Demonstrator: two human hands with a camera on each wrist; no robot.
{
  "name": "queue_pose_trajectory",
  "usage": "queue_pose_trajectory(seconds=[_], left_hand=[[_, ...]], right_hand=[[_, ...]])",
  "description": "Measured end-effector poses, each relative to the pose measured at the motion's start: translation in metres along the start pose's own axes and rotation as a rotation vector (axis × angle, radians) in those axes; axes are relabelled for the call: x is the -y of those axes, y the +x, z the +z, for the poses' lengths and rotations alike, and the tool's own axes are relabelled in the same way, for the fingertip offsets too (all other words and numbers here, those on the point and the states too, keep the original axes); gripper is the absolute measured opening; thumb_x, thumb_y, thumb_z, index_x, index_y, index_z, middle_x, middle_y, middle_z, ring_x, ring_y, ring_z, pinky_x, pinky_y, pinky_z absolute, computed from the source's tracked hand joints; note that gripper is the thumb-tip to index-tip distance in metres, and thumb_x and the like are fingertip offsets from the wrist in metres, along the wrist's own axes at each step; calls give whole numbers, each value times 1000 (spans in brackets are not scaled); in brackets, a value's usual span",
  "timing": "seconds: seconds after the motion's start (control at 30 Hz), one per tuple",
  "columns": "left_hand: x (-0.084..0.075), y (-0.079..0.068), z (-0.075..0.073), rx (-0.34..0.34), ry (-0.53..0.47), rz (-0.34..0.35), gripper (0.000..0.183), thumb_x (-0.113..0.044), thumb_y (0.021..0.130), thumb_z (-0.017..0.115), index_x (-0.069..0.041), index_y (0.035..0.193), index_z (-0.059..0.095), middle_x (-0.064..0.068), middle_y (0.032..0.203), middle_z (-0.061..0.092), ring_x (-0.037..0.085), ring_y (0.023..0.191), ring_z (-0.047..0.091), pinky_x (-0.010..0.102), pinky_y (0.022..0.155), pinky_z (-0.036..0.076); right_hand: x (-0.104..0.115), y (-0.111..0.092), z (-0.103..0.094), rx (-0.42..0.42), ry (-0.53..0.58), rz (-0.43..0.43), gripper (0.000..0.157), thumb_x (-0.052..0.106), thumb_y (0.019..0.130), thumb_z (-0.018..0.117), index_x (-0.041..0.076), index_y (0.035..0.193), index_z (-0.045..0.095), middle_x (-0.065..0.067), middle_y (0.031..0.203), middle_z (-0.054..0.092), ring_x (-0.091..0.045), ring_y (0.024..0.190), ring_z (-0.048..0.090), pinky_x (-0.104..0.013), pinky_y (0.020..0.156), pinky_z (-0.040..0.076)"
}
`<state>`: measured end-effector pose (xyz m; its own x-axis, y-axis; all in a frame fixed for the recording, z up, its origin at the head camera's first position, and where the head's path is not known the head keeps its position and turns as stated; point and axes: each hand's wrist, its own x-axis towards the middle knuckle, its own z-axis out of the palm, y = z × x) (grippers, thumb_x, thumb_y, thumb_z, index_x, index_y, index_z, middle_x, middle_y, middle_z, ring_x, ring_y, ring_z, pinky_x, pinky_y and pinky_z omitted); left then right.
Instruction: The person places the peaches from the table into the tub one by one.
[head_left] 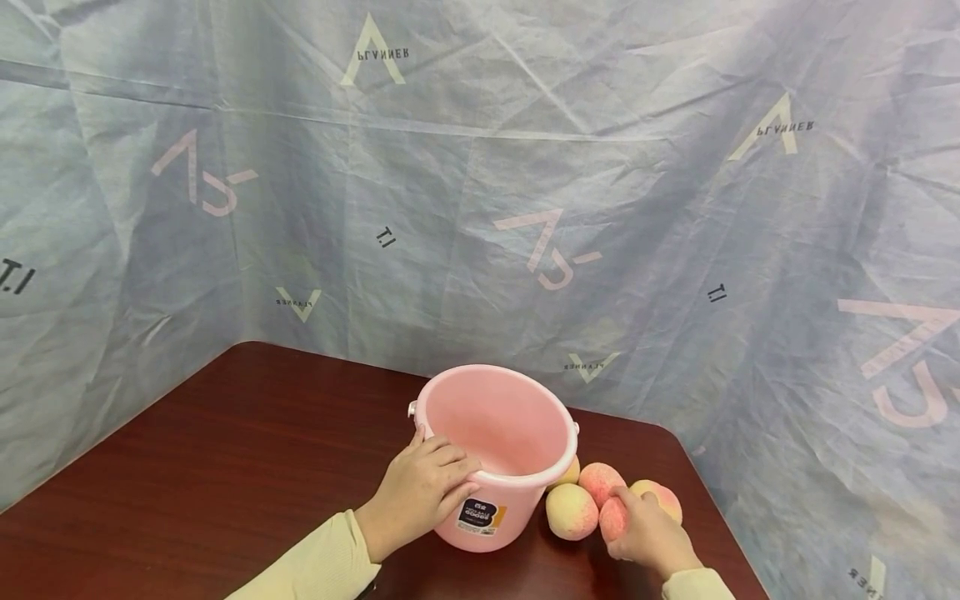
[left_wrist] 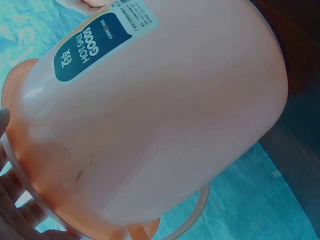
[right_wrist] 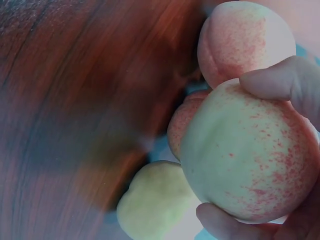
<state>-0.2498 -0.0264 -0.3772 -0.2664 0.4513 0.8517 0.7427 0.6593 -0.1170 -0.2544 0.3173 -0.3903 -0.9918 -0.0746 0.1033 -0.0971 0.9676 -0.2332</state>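
A pink plastic bucket with a dark label stands upright on the table, its mouth tilted into view in the head view. My left hand grips its near-left rim, fingers over the edge; the left wrist view shows the bucket's wall up close. To the right, my right hand holds a peach between thumb and fingers. Several more peaches cluster beside the bucket, including a pale yellow one, a pinkish one and a partly hidden one behind.
A dark reddish-brown wooden table carries everything, with its right edge close past the peaches. Grey printed fabric hangs behind and at both sides. The bucket's pale handle hangs along its side.
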Motion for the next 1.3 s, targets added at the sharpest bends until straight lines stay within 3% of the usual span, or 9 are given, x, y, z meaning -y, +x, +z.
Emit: queue_pose_trajectory(seconds=[0.13, 0.37, 0.57, 0.87, 1.3], left_hand=[[-1, 0, 0, -3, -5, 1, 19, -33, 82, 69, -19, 94, 73, -6, 88, 67, 14, 87, 58, 59, 82, 51], [-1, -1, 0, -6, -3, 9, 18, -33, 82, 69, -19, 93, 73, -6, 88, 66, 14, 88, 58, 58, 82, 51], [-2, 0, -1, 5, -2, 4, 18, -32, 81, 70, -19, 92, 74, -6, 88, 67, 14, 87, 58, 58, 84, 51], [-2, 0, -4, 15, 14, -8, 18, -33, 80, 71, -20, 92, 74, -7, 87, 67, 14, 88, 59, 59, 84, 50], [-2, -1, -3, 20, 21, -10, 18, -33, 81, 71, -20, 93, 74, -6, 88, 66, 13, 88, 58, 57, 84, 51]], right_hand=[[0, 1, -4, -12, 12, -4, 75, 18, 52, 77, 6, 124, 58, -10, 99, 62, -26, 88, 53, -42, 58, 47], [1, -2, -11, -65, 30, -51, 77, 19, 52, 79, 3, 124, 58, -19, 110, 63, -37, 106, 55, -47, 68, 50], [4, -2, -15, -119, 7, -69, 76, 26, 54, 82, 4, 123, 59, -18, 103, 61, -34, 92, 58, -46, 66, 50], [13, -2, -20, -261, 61, -111, 75, 23, 55, 81, 4, 123, 57, -30, 113, 52, -38, 86, 63, -49, 65, 51], [21, -2, -21, -474, 69, -149, 72, 19, 53, 81, 9, 120, 60, -25, 114, 52, -38, 86, 61, -50, 63, 49]])
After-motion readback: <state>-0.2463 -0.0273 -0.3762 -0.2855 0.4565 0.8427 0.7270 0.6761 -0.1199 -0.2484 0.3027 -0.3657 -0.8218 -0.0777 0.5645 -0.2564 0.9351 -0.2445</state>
